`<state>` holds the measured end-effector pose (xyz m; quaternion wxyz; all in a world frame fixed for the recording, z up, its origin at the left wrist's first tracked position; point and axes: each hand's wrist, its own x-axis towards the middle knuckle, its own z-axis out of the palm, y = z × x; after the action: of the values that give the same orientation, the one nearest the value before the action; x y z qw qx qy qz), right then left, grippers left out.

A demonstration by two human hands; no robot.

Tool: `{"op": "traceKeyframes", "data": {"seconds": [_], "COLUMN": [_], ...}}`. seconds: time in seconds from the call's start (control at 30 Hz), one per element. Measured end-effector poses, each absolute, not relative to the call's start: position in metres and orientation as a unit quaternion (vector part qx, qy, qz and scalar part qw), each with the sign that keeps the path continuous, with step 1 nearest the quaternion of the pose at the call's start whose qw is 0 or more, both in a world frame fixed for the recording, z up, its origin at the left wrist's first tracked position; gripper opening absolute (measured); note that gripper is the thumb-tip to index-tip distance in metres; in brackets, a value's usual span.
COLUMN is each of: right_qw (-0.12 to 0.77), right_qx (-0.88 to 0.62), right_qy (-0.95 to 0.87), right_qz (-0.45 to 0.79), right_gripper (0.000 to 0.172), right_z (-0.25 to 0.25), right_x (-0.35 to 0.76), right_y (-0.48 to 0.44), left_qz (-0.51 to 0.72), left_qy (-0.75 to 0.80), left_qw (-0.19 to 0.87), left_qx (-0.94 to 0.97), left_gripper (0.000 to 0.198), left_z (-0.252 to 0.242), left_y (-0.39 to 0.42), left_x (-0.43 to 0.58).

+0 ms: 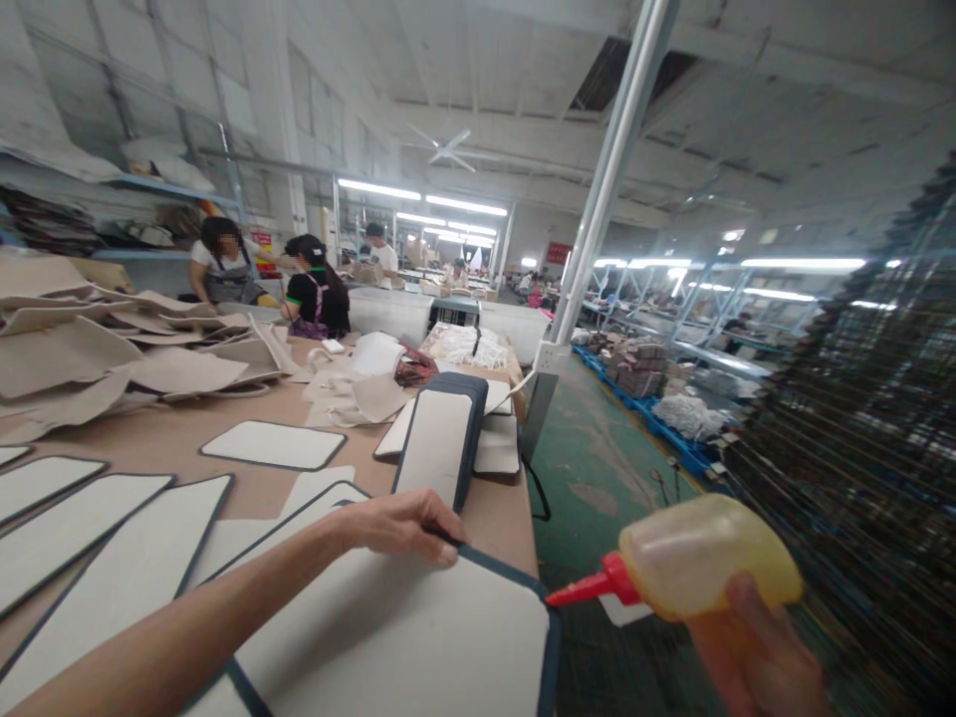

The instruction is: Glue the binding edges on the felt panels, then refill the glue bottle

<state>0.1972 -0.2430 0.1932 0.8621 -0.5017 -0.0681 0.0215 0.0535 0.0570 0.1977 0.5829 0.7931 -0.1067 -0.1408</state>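
While I watched through the head camera, the long worktable (224,443) carried everything, its right edge running beside the green floor. At its near right corner lay the big white panel (403,637) with dark edging, and more white panels (112,553) lay flat along the near left side. A stack of panels (440,438) sat further up the right edge, with beige cut pieces (90,358) heaped at the far left. My left hand (407,526) pressed on the big panel's far edge, fingers curled. My right hand (754,657), off the table's right edge, gripped a yellow glue bottle (702,558), its red nozzle (587,590) pointing at the panel's corner.
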Motion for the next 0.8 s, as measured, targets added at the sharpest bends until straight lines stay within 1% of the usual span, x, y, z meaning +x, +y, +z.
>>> {"op": "traceKeyframes", "data": {"seconds": [0.1, 0.17, 0.27, 0.4, 0.47, 0.67, 0.8], "right_qw": [0.879, 0.884, 0.884, 0.884, 0.885, 0.88, 0.875], "right_qx": [-0.475, -0.466, -0.465, -0.468, -0.466, -0.475, -0.482], "right_qy": [-0.014, 0.014, 0.03, 0.006, 0.014, 0.013, 0.014], "right_qz": [0.037, 0.034, 0.023, 0.022, 0.024, 0.022, 0.038], "right_gripper": [0.074, 0.077, 0.072, 0.063, 0.061, 0.068, 0.069], "right_z": [0.191, 0.191, 0.193, 0.192, 0.19, 0.186, 0.181], "right_x": [0.199, 0.198, 0.194, 0.192, 0.193, 0.193, 0.194], "right_y": [-0.244, -0.243, -0.241, -0.24, -0.24, -0.244, -0.248], "left_qz": [-0.138, -0.137, -0.136, -0.133, -0.132, -0.132, -0.134], "left_qy": [-0.105, -0.102, -0.104, -0.104, -0.105, -0.114, -0.112], "left_qw": [0.587, 0.586, 0.583, 0.586, 0.589, 0.591, 0.59], "left_qx": [0.791, 0.792, 0.795, 0.793, 0.791, 0.788, 0.788], "left_gripper": [0.036, 0.037, 0.037, 0.037, 0.037, 0.035, 0.036], "left_z": [0.198, 0.198, 0.199, 0.199, 0.198, 0.194, 0.192], "left_y": [0.057, 0.057, 0.057, 0.057, 0.058, 0.063, 0.064], "left_x": [0.054, 0.055, 0.055, 0.055, 0.055, 0.055, 0.056]}}
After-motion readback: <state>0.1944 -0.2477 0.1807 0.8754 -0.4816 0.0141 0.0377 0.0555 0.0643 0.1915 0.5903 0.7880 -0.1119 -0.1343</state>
